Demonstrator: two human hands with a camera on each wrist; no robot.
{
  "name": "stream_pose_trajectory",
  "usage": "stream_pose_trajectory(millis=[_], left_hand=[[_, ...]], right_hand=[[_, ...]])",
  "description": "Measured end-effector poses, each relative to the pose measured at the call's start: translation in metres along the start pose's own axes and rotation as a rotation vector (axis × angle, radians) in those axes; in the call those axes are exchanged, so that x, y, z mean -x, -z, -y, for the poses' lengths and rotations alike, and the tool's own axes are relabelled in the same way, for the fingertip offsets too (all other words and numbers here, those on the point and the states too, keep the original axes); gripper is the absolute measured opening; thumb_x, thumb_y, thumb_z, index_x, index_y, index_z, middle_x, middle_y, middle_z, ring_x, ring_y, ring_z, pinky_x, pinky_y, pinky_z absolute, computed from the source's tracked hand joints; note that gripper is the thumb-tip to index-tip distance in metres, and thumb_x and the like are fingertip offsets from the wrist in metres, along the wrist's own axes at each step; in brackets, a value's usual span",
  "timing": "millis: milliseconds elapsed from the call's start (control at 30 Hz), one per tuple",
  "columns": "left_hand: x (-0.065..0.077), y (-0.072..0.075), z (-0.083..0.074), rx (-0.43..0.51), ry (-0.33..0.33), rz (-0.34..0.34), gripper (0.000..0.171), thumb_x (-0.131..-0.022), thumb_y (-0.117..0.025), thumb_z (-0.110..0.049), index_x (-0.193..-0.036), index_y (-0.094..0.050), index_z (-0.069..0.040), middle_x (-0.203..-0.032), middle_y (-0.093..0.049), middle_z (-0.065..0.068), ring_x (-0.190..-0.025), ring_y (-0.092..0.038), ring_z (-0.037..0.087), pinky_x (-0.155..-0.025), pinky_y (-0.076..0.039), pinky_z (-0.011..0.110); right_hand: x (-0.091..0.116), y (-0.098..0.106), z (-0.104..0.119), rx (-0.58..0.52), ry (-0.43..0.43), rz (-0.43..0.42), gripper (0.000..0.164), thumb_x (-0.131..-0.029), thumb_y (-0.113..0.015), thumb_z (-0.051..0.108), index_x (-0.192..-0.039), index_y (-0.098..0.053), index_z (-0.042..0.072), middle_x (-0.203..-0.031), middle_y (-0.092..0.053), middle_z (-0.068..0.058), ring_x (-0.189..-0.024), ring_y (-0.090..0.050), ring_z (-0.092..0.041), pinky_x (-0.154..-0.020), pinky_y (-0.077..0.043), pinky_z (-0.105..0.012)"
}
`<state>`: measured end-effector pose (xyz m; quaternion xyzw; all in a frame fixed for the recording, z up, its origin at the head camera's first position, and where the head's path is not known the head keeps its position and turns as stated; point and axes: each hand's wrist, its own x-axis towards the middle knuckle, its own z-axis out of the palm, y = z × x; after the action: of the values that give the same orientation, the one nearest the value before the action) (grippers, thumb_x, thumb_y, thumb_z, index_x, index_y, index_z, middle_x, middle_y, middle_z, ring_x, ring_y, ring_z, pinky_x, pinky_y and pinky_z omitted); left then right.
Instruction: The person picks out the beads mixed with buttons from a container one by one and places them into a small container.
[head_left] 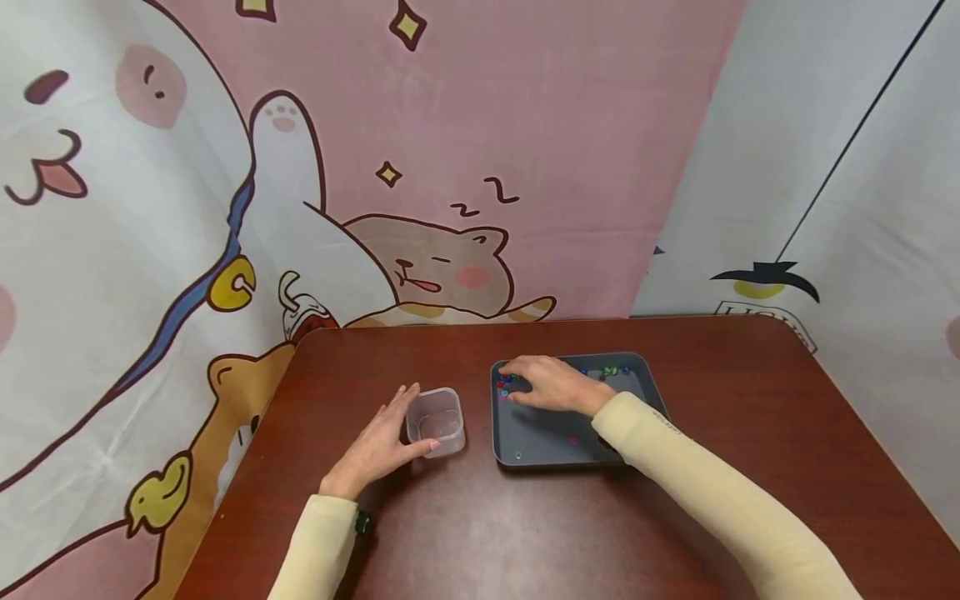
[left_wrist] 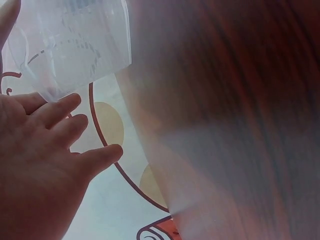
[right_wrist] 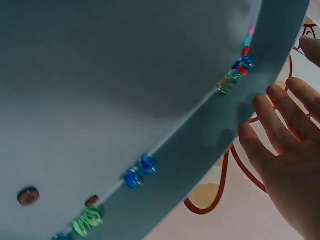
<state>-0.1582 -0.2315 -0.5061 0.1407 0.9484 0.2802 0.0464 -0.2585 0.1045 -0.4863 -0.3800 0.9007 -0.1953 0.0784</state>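
Note:
A small clear plastic container (head_left: pixel 447 400) stands on the table left of the tray. My left hand (head_left: pixel 378 446) holds it, with the thumb at its near wall and the fingers along its left side; in the left wrist view the container's wall (left_wrist: pixel 107 45) is by the fingertips. My right hand (head_left: pixel 551 385) hovers over the back left part of a grey tray (head_left: pixel 540 429), fingers extended and thumb apart, nothing visible in it. Blue marbles (right_wrist: pixel 147 164), green striped marbles (right_wrist: pixel 93 216) and small coloured pieces (right_wrist: pixel 245 51) lie along the tray's wall.
A green ring (head_left: pixel 518 455) and a pink ring (head_left: pixel 573 440) lie near the tray's front. Brown round pieces (right_wrist: pixel 28 196) sit on its floor. The brown wooden table (head_left: pixel 480 533) ends at a printed cloth backdrop (head_left: pixel 570 167).

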Motion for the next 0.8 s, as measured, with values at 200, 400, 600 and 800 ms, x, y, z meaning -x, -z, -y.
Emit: stream_pose_trajectory(millis=[200,400,600,800], left_hand=[[0.000,0.002,-0.001,0.001,-0.007,-0.002,0.106,-0.084,-0.078,-0.062,-0.164,-0.029,-0.010,-0.169,-0.028,0.014,-0.157,-0.022,0.032,-0.123,-0.020,0.057],[-0.001,0.002,-0.002,0.000,-0.012,0.000,0.106,-0.085,-0.079,-0.060,-0.164,-0.029,-0.010,-0.169,-0.028,0.015,-0.156,-0.023,0.033,-0.123,-0.021,0.058],[0.001,0.000,-0.001,-0.001,0.008,0.006,0.107,-0.084,-0.078,-0.062,-0.165,-0.027,-0.013,-0.169,-0.026,0.015,-0.156,-0.024,0.032,-0.122,-0.021,0.058],[0.002,0.000,-0.002,0.012,0.025,0.009,0.108,-0.084,-0.078,-0.062,-0.165,-0.027,-0.014,-0.169,-0.026,0.016,-0.156,-0.024,0.033,-0.122,-0.021,0.058]], right_hand=[[-0.005,-0.009,-0.005,-0.033,-0.016,-0.017,0.049,-0.098,-0.073,0.026,-0.142,-0.063,0.006,-0.144,-0.060,-0.014,-0.136,-0.055,-0.031,-0.112,-0.045,-0.049],[-0.008,-0.015,-0.005,-0.030,-0.052,-0.037,0.046,-0.099,-0.072,0.024,-0.141,-0.064,0.008,-0.143,-0.062,-0.014,-0.132,-0.058,-0.031,-0.111,-0.046,-0.049],[-0.011,-0.020,-0.005,-0.015,-0.073,-0.040,0.044,-0.100,-0.071,0.023,-0.141,-0.064,0.008,-0.142,-0.062,-0.014,-0.133,-0.057,-0.031,-0.112,-0.044,-0.050],[-0.015,-0.026,-0.006,-0.009,-0.084,-0.044,0.042,-0.100,-0.070,0.020,-0.140,-0.065,0.009,-0.141,-0.064,-0.012,-0.133,-0.058,-0.029,-0.111,-0.045,-0.048]])
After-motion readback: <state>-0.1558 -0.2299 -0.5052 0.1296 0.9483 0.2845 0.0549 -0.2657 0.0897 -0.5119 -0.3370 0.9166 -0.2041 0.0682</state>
